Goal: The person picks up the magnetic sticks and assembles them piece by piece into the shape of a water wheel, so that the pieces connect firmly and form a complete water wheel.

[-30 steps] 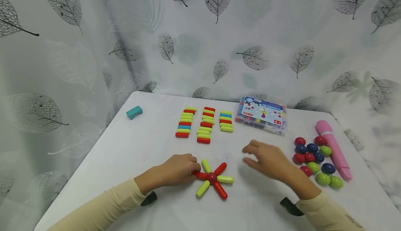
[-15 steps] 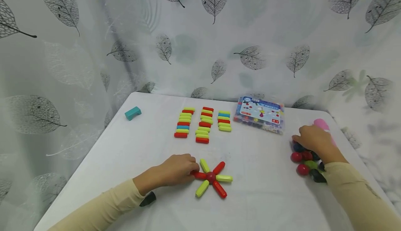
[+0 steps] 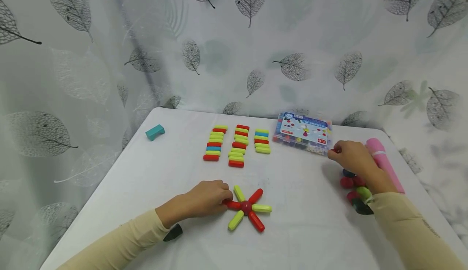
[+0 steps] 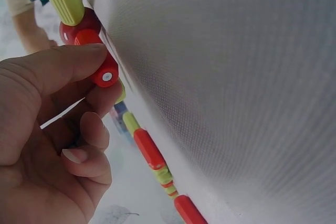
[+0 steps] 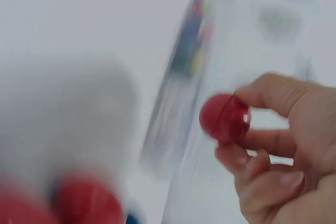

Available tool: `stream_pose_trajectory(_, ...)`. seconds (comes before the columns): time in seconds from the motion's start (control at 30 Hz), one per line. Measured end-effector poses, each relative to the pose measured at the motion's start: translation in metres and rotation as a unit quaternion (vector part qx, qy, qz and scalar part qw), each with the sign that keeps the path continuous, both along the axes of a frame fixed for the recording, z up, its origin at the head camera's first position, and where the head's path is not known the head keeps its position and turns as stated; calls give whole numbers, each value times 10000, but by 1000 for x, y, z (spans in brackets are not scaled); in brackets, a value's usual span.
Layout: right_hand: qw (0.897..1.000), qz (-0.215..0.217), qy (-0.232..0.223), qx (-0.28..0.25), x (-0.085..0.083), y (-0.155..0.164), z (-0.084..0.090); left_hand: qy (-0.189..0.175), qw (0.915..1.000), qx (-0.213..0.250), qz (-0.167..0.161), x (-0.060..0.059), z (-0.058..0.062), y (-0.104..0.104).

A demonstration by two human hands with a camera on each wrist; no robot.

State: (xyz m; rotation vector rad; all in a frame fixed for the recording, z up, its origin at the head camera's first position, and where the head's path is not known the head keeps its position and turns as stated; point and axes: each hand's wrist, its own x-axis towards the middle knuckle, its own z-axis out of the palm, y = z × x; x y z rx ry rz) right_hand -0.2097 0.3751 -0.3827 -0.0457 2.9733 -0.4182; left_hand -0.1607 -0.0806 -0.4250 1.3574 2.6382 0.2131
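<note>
A star of red and green sticks (image 3: 248,208) around a red ball lies near the table's front edge. My left hand (image 3: 210,198) pinches the star's left red stick (image 4: 101,70) between thumb and fingers. My right hand (image 3: 351,158) is raised above the pile of red, blue and green balls (image 3: 354,185) at the right and pinches one red ball (image 5: 226,118) at its fingertips. That ball shows as a small red spot (image 3: 334,151) in the head view. My wrist and sleeve hide part of the pile.
Three rows of red, green and blue sticks (image 3: 237,146) lie mid-table. A clear plastic box (image 3: 303,133) stands behind them to the right. A pink cylinder (image 3: 384,162) lies at the right edge, a teal block (image 3: 155,131) at the far left. A leaf-print curtain hangs behind.
My right hand went from mid-table to the ball pile, took a red ball and lifted it leftward. The left hand stayed on the star.
</note>
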Motion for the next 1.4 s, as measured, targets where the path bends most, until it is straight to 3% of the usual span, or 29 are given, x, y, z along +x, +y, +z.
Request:
stream_pose_trajectory(0.17, 9899, 767, -380, -1129, 14, -72, -2, 64, 10000, -17, -1, 0, 2, 0)
stream_pose_trajectory(0.3, 9783, 1331, -619, -1460, 22, -119, -18, 74, 10000, -4, -44, -1, 1, 0)
stream_pose_trajectory(0.43, 9711, 1576, -800, -1604, 26, -144, -29, 76, 9999, 5, -69, -1, 0, 2)
stream_pose_trajectory(0.63, 9648, 1715, -944, -1755, 31, -157, -35, 55, 9999, 10, -88, -3, 0, 4)
stream_pose_trajectory(1.4, 9638, 1774, -697, -1867, 30, -164, -43, -60, 9999, -18, -135, -2, -2, 3)
